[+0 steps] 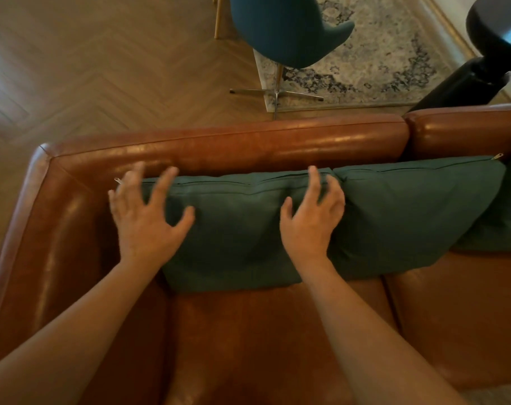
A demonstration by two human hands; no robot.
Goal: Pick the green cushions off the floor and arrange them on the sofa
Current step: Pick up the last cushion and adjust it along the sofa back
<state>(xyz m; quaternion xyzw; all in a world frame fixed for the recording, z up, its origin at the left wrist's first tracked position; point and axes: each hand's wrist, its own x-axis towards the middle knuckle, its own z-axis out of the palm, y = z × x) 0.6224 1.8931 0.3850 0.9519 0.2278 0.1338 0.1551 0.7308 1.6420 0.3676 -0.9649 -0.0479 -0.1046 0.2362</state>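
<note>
Your left hand point(144, 214) and your right hand point(312, 217) are both out in front of you, fingers spread wide and holding nothing. They sit at the two top corners of the left green cushion point(236, 229) — a good spot, I think, because from there you can push it straight and pat it flat. I cannot tell if your palms are pressing on it or just floating above it; the fingers look a bit blurry. This cushion leans on the back of the brown sofa point(219, 141), with its bottom edge on the seat, so it stands up the way a back cushion should. Its zip edge is on top, and a small zip pull point(117, 180) pokes out by your left fingers. Touching it on the right is a second green cushion point(409, 211), leaning the same way, and a bit of a third green one point(499, 226) shows at the far right edge. No green cushions show on the bit of wood floor point(102, 68) you can see here, so the job looks nearly done — maybe just a last tidy. Behind the sofa are a blue chair point(283, 30) and a rug point(380, 59).
</note>
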